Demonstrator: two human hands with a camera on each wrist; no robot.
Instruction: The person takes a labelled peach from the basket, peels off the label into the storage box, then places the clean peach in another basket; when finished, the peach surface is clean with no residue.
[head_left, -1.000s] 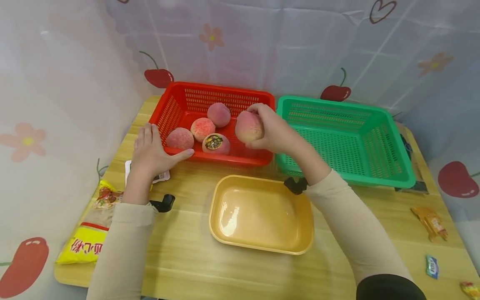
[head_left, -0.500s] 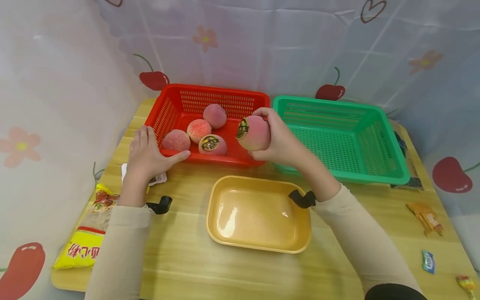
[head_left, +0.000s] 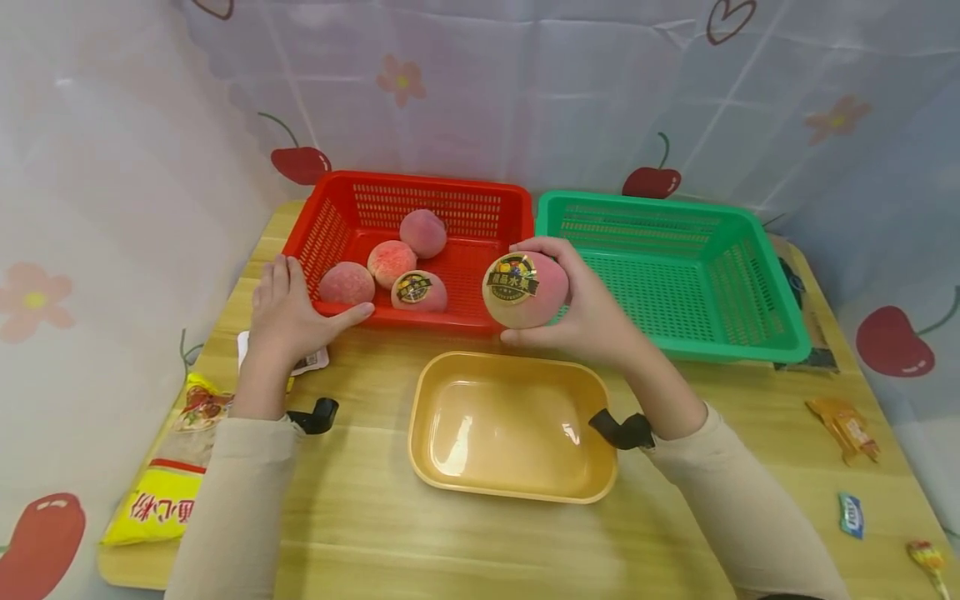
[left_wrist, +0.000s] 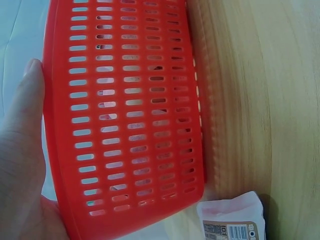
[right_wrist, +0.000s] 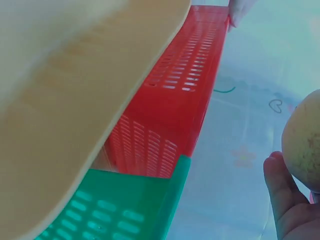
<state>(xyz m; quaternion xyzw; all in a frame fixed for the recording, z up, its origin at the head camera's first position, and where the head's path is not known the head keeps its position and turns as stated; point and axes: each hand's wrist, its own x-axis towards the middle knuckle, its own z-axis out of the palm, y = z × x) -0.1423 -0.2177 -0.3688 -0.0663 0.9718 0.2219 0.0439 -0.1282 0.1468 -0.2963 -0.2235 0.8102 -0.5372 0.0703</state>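
The right hand [head_left: 592, 321] is holding a peach [head_left: 525, 289] up in the air, over the near right corner of the red basket [head_left: 341, 196] and just behind the yellow tray [head_left: 427, 467]. Its fingers are curling round the peach, with the thumb under it and the other fingers over the top. A second ago the peach was farther back over the red basket, and no sticker was showing. Now the hand is turning it, so the round sticker [head_left: 512, 279] is facing up, and the peach is sitting a bit more to the right and closer to the person.

The left hand [head_left: 288, 317] is staying where it was, on the near left corner of the red basket. Its fingers are lying straight and close together along the outside wall, and the thumb is pressing on the front rim. In the left wrist view the thumb [left_wrist: 22, 100] is lying flat by the red wall.

Four more peaches are sitting in the red basket, and one peach with a sticker [head_left: 418, 292] is lying nearest the front. They are not moving. The green basket [head_left: 757, 342] is touching the red one on the right. A white packet [head_left: 307, 361] is lying under the left hand, and a yellow bag [head_left: 161, 504] is lying at the left edge of the wooden table [head_left: 450, 550].
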